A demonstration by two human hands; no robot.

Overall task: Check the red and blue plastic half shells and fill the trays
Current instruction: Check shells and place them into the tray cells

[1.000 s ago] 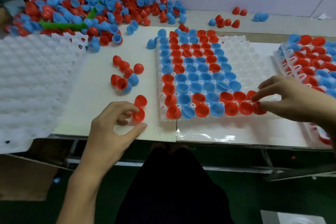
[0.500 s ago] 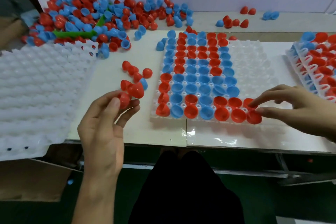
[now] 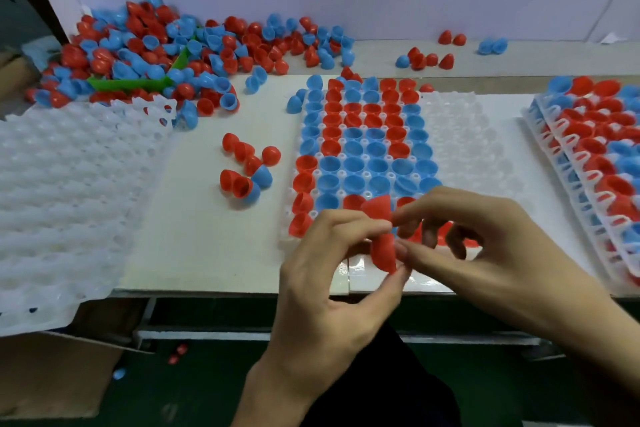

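Over the tray's [image 3: 460, 135] near edge, left hand [image 3: 329, 288] and right hand [image 3: 485, 250] pinch red shells [image 3: 382, 250].

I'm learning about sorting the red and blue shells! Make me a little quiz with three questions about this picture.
1. True or false: the white tray in the middle is completely full.
2. What colour are the two half shells held between the hands? A) blue B) red C) green
3. Fill the gap: the big loose pile of shells lies at the far ____ of the table.

Key
1. False: its right-hand pockets are empty.
2. B: the left hand and right hand pinch two red half shells above the tray's near edge.
3. Left, next to the green scoop.
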